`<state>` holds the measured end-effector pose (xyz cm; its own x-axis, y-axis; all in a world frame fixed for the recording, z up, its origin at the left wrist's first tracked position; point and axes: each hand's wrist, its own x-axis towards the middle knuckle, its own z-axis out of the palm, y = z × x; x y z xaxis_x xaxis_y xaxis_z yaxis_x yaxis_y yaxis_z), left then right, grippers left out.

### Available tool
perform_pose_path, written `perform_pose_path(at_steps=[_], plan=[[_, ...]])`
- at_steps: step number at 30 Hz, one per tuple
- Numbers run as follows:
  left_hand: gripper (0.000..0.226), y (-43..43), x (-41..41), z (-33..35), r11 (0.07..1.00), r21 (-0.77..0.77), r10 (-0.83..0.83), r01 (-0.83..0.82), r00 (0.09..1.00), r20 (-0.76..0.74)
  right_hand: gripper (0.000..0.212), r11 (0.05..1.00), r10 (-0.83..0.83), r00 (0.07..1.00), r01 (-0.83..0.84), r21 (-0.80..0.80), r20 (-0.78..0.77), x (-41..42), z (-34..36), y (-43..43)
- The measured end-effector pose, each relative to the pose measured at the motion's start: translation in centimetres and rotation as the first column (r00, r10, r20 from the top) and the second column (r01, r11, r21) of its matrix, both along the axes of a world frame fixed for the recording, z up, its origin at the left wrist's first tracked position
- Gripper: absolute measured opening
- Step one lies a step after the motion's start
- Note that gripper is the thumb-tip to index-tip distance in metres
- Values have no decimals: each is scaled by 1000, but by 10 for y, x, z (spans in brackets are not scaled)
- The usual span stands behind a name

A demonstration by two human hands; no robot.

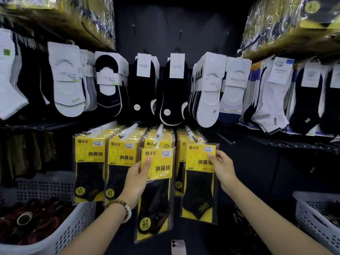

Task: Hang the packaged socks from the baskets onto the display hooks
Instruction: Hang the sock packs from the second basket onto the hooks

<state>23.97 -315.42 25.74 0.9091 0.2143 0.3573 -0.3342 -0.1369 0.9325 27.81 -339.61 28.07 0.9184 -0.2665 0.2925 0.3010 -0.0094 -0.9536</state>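
hanging two at once. left hand (137, 178) pinches the left pack (156, 183) at its left edge, thumb on the front. right hand (223, 168) pinches the right pack (199, 183) by the upper right corner. both packs sit in front of the full yellow rows, just below the hook tips. left loop (157, 144) is under the 3rd hook (159, 130). right loop (201, 140) is beside the 4th hook (189, 132) tip, can't tell if it's on. imo do one at a time: keep pack upright, lift loop to tip, thread, push back, then let go. grip near the top so the loop doesn't twist. rows look packed, prob tight. left basket (79, 218) and right basket (312, 214) sit low at either side.
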Motion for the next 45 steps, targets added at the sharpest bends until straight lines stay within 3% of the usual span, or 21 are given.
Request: perform_pose_path(at_steps=[3, 7, 12, 18, 23, 27, 30, 34, 39, 45], plan=[[35, -1, 6, -4, 1000, -7, -2, 2, 1000, 7, 11, 998, 17, 1000, -17, -61, 3, 20, -1, 9], [32, -2, 14, -9, 998, -36, -54, 53, 998, -24, 11, 998, -64, 996, 65, 6, -68, 47, -11, 15], [35, -7, 15, -12, 993, -86, -86, 81, 994, -68, 37, 969, -245, 952, 248, -6, -183, 65, -27, 12], [28, -14, 9, -15, 988, -124, -107, 96, 991, -79, 24, 950, -309, 913, 309, -44, -265, 46, -48, 2], [28, -24, 4, -18, 985, -111, -145, 132, 982, -118, 25, 1000, -27, 978, 29, 6, -209, 7, -39, 18], [29, -44, -4, -14, 977, -98, -202, 192, 972, -115, 28, 976, 215, 961, -218, 4, -171, -26, -26, 37], [30, -59, -9, -12, 969, -91, -241, 232, 965, -105, 17, 958, 286, 953, -285, 27, -99, -40, -27, 40], [25, -69, -9, -14, 958, -74, -283, 277, 955, -90, 15, 975, 212, 976, -207, 83, -55, -47, -31, 25], [51, -75, -1, -13, 945, 9, -324, 327, 939, -118, 12, 997, 51, 998, -49, 67, -22, -35, -23, 8], [53, -87, 19, -6, 951, 60, -296, 303, 949, -103, 14, 998, -52, 999, 53, 34, -16, -2, -4, 5]])
